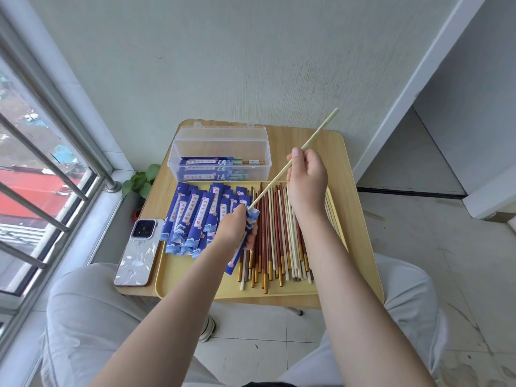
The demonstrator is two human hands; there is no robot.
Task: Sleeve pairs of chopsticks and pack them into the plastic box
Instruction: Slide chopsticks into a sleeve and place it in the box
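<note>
Left hand (pixel 233 227) gripping blue sleeve (pixel 245 238) to steady its mouth; right hand (pixel 305 174) fingers pinching pale chopstick (pixel 293 160), tip angled inward for sliding.

A tray (pixel 195 286) was set on a small table (pixel 346 169). Paper sleeves (pixel 192 216) were piled on its left half, loose chopsticks (pixel 279 236) on its right. Behind the tray, a plastic box (pixel 220 155) held sleeved pairs. A phone (pixel 138 252) was laid left of the tray.
</note>
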